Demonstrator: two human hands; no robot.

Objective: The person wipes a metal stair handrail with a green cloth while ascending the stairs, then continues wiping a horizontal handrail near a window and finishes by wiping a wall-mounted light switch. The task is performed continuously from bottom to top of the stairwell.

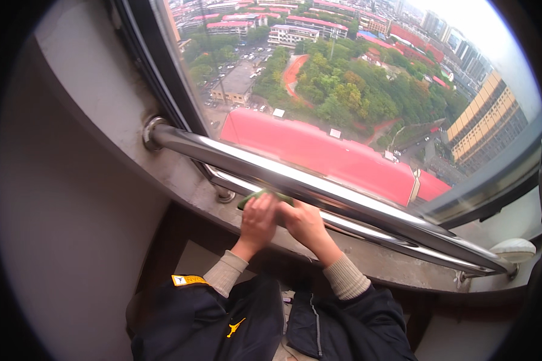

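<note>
A green cloth (247,201) is bunched under my two hands, over the lower steel rail (366,231). My left hand (258,221) presses on the cloth, its fingers curled forward and slightly blurred. Close beside it, my right hand (306,224) grips the cloth's other end near the underside of the upper steel rail (271,169). Most of the cloth is hidden by my fingers, so I cannot tell whether it wraps fully around the rail. Both rails are shiny round tubes running across a window.
A worn window sill (194,189) lies beneath the rails. A round flange (153,133) fixes the upper rail to the wall at left. At right, a pale round object (512,249) is by the rail's end. Beyond the dark window frame (171,76) are rooftops far below.
</note>
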